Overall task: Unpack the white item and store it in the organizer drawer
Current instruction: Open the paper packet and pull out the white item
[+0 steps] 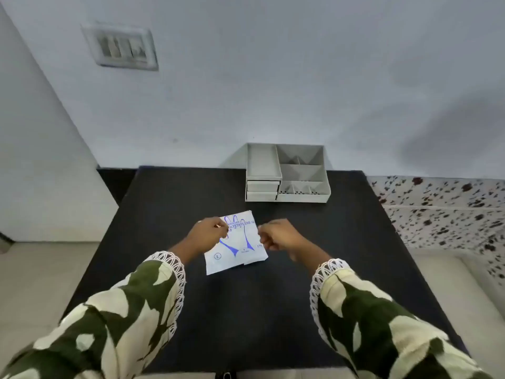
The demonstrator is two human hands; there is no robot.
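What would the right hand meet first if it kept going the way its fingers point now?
The right hand points leftward at the white packet, whose right edge sits at its fingertips. It would likely meet that edge first; contact can't be confirmed from this view.

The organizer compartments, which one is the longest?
The far-left tray of the organizer, above the two drawers: one long undivided bay; the others are smaller.

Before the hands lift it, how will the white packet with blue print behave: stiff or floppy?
Probably floppy and light: the white packet lies flat and thin on the black table, with one lower corner curling. Its surface looks smooth, so it may slide when pushed. The left hand pinches its edge.
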